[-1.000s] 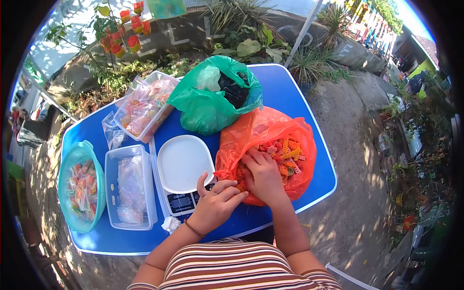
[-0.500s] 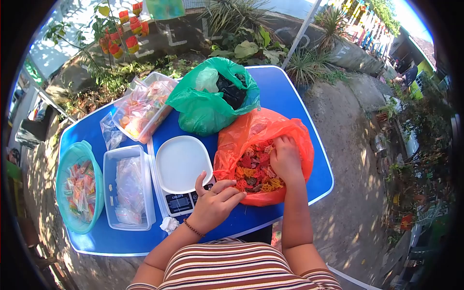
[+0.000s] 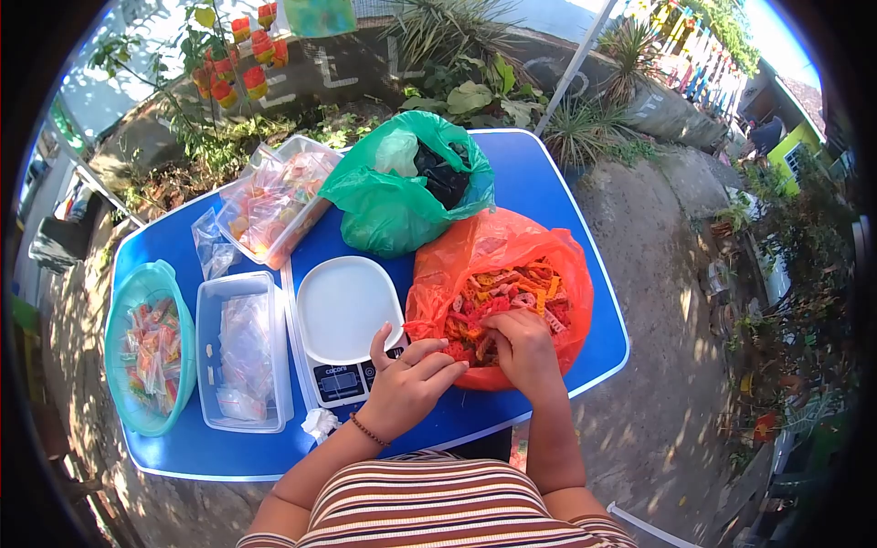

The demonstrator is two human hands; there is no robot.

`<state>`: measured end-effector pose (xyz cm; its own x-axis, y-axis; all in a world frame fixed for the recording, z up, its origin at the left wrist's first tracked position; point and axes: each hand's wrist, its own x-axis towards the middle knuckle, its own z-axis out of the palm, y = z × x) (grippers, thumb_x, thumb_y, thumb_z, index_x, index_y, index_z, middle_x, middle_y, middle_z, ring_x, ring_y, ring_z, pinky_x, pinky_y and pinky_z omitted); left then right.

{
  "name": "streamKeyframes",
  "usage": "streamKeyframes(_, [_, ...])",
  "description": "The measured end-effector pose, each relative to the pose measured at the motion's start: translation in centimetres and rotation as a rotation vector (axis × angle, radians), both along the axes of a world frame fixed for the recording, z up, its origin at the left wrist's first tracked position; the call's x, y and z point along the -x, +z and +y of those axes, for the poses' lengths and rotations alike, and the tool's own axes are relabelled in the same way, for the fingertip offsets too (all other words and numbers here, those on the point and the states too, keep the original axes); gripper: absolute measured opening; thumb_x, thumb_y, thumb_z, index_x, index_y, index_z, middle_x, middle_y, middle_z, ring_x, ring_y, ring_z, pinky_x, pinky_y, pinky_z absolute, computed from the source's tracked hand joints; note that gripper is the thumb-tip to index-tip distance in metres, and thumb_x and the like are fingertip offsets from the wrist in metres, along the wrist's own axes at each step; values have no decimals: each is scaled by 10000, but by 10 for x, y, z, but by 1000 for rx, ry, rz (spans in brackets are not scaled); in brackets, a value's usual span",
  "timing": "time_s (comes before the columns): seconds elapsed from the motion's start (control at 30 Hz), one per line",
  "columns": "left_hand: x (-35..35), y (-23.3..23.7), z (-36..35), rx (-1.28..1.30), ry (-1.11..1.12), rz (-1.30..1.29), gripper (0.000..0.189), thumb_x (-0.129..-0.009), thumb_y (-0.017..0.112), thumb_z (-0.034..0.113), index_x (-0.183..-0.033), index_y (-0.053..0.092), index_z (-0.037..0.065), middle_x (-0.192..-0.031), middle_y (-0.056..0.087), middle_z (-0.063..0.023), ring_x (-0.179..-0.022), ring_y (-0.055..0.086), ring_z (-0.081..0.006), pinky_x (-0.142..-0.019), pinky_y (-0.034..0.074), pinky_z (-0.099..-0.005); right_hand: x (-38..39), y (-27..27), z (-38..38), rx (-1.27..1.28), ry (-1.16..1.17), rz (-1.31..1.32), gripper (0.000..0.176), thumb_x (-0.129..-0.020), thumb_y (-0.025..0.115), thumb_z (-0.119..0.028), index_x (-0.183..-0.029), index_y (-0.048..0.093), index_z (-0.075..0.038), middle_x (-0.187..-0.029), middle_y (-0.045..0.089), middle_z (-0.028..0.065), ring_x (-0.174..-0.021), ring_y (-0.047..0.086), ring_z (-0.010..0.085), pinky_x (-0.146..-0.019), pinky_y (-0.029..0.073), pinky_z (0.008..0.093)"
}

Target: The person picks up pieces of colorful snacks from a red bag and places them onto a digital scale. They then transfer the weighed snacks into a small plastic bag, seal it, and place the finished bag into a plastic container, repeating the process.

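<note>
A blue folding surface point(image 3: 548, 183) stands outdoors on bare ground, and a person in a striped top sits at its near edge. The biggest thing on it is an orange bag point(image 3: 498, 247) at the near right corner, mouth open, its side bulging close to the right edge. It could well slump over that edge if the digging hand drags it, and the thin plastic looks easy to tear. The bag is crinkled and glossy, heaped with spiral snack pieces point(image 3: 512, 292) in red, orange and yellow.

Behind it lies a green bag point(image 3: 384, 215) with something dark inside. A teal basin point(image 3: 157, 272) of packets sits at the left edge, with a clear tub point(image 3: 245, 352) beside it and another tub point(image 3: 274, 196) toward the far left corner. A white kitchen scale point(image 3: 343, 310) stands mid-surface, its pan bare.

The right hand point(image 3: 521, 347) is inside the orange bag, fingers buried among the pieces; whether its grip has closed on any I cannot tell. The left hand point(image 3: 406, 384) rests on the scale's near corner, grip released and holding nothing visible; leaning there might skew a reading. A crumpled tissue point(image 3: 322, 423) lies at the near edge.
</note>
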<state>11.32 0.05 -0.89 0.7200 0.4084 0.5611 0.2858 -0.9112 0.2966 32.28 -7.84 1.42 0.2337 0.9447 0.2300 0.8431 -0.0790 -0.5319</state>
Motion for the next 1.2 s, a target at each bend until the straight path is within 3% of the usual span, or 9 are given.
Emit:
streamKeyframes(0.1, [0, -2, 0, 4, 1, -2, 199, -843, 735, 138, -977, 777, 279, -927, 709, 129, -1100, 654, -93, -1205, 115, -601, -5, 13, -7, 11, -22, 32, 174, -886, 632, 7, -1037, 712, -27, -993, 730, 143, -1003, 682, 329, -960, 488, 424])
streamKeyframes(0.2, [2, -3, -1, 19, 2, 1, 201, -841, 739, 134, -982, 777, 272, -924, 706, 121, -1103, 653, -97, -1201, 120, -607, -11, 14, -8, -109, -156, 367, 125, -907, 659, 0, -1027, 689, 14, -980, 723, 168, -1001, 686, 332, -919, 520, 411])
streamKeyframes(0.3, [2, -4, -2, 22, 1, -2, 210, -839, 744, 129, -997, 775, 265, -934, 704, 115, -1107, 653, -103, -1195, 125, -612, -18, 24, -7, -161, -307, 232, 164, -897, 703, -21, -1043, 672, 46, -956, 720, 190, -946, 704, 342, -854, 554, 395])
streamKeyframes(0.5, [3, -4, -4, 27, -4, 5, 228, -841, 747, 131, -1026, 770, 262, -961, 702, 114, -1117, 651, -106, -1193, 128, -612, 9, 19, -6, 158, -218, 149, 264, -842, 779, -161, -1016, 670, 6, -800, 720, 176, -769, 730, 381, -695, 576, 435])
streamKeyframes(0.6, [4, -6, -5, 26, -15, 11, 228, -848, 748, 138, -1037, 768, 263, -980, 706, 113, -1120, 652, -102, -1195, 124, -611, 30, 17, 3, 257, -202, -180, 286, -817, 793, -212, -992, 660, -30, -745, 707, 182, -751, 728, 387, -680, 574, 459])
streamKeyframes(0.63, [5, -6, -4, 25, -18, 16, 229, -853, 747, 141, -1045, 767, 264, -1000, 712, 113, -1123, 652, -101, -1196, 122, -610, 35, 27, 8, 387, -233, -163, 382, -796, 827, -247, -1097, 701, -47, -861, 736, 214, -824, 730, 403, -758, 576, 467])
streamKeyframes(0.97, [44, 7, -1, 88, 58, -74, 264, -873, 776, 199, -1130, 744, 251, -1196, 707, 93, -1175, 631, -104, -1200, 105, -590, 27, 35, 6, -57, -286, 45, 223, -863, 765, -106, -1076, 791, -46, -821, 718, 167, -737, 649, 308, -722, 539, 398])
streamKeyframes(1.1, [76, 12, 1, 111, 194, -50, 231, -844, 805, 200, -1067, 764, 244, -1159, 708, 94, -1137, 636, -113, -1174, 153, -571, 59, 44, 31, -365, -99, 183, 223, -857, 779, -40, -1073, 767, 11, -827, 731, 121, -762, 668, 231, -698, 542, 329])
streamKeyframes(1.2, [96, 11, 2, 107, 356, -49, 213, -843, 806, 207, -1052, 769, 229, -1137, 711, 89, -1125, 637, -124, -1167, 155, -562, 92, 38, 56, -216, 124, 314, 217, -870, 769, -69, -1069, 738, 11, -852, 738, 146, -779, 693, 267, -709, 556, 357])
